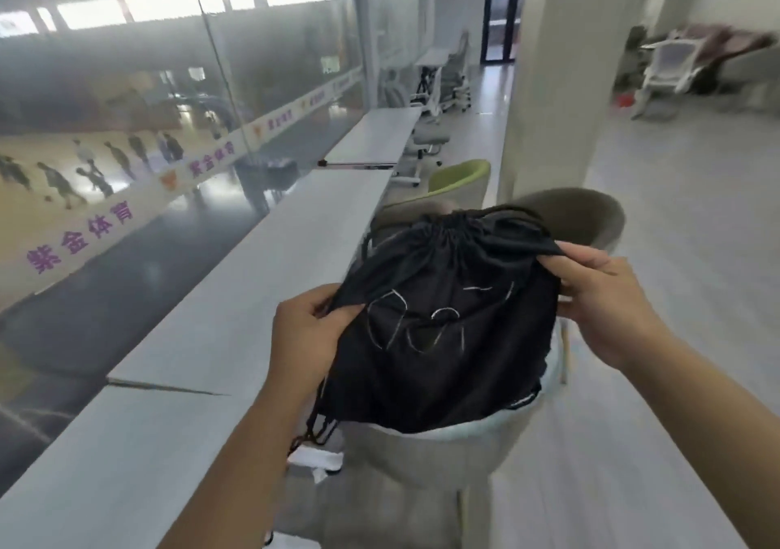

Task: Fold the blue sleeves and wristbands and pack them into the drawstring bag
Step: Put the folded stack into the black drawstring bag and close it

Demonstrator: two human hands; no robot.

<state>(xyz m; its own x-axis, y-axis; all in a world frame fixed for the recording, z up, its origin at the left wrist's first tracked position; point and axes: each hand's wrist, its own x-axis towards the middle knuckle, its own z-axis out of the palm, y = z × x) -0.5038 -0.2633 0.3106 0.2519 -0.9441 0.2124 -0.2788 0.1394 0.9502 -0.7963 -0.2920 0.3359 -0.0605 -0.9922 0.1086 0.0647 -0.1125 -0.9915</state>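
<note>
Both hands pinch the black drawstring bag [447, 337]: the left hand [308, 329] grips its left edge and the right hand [599, 291] its upper right corner. The bag, gathered at the top, is held over a pale chair [422, 455], with its cords [320, 426] dangling at the lower left. Beyond, a long white counter [253, 295] runs beside a glass wall [169, 84], with a green chair [460, 177] farther back.
</note>
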